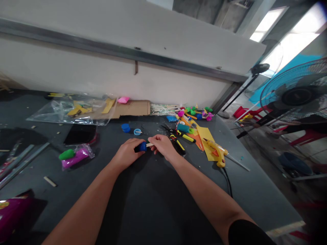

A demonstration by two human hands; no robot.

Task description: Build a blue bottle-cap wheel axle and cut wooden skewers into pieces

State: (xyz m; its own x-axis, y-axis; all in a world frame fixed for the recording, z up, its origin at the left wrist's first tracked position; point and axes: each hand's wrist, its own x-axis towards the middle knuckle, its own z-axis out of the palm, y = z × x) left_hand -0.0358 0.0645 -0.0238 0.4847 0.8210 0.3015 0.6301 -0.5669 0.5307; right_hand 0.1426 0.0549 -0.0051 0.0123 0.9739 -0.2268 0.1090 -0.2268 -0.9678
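Between thumb and fingers, my left hand (128,152) grips a small dark blue piece (143,146) whose exact kind I cannot make out. My right hand (162,145) pinches a short pale wooden stick (149,145), its left end against the blue piece. Both hands are close together low over the dark table (150,197). Just behind them are a blue bottle cap (125,128) and a light blue ring-shaped cap (137,131) with a small pale piece across it. Pliers with yellow-black handles (178,144) lie right of my right hand.
A yellow glue gun (217,153) with a black cord rests on yellow paper (204,131) to the right. Colourful clay pieces (195,112) crowd the back right. Left are a dark phone (80,134), bagged purple clay (76,157) and a plastic bag (68,110). A fan (297,97) stands beyond the table.
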